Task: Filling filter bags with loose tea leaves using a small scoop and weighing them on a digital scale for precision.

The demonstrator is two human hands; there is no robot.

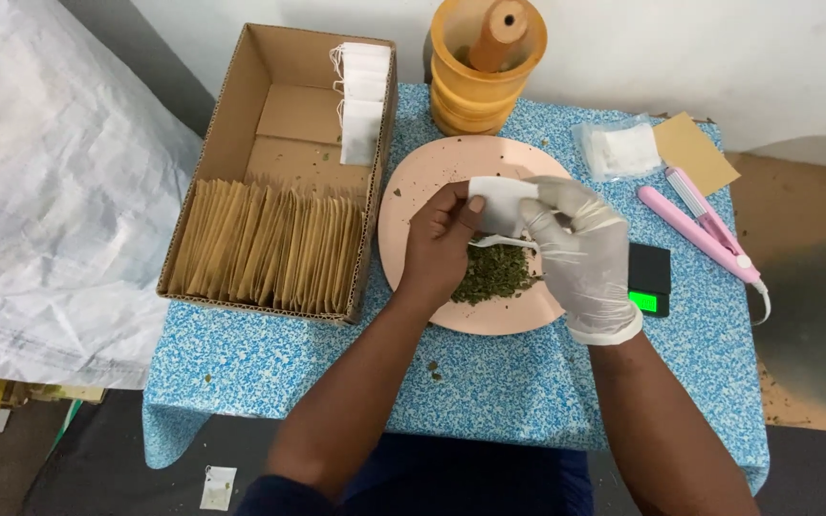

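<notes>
Both hands hold a small white paper sachet (501,203) above a round pink plate (413,205). My bare left hand (440,247) pinches its left edge. My right hand (580,250), in a white glove, grips its right side and lower edge. A heap of dried green leaf bits (494,273) lies on the plate right under the sachet.
An open cardboard box (231,124) on the left holds a row of brown packets (270,250) and white sachets (360,105). Behind the plate stands an orange tub (486,72). To the right lie a black scale (649,279), a pink sealer (705,229), a clear bag (619,150) and a brown envelope (695,153).
</notes>
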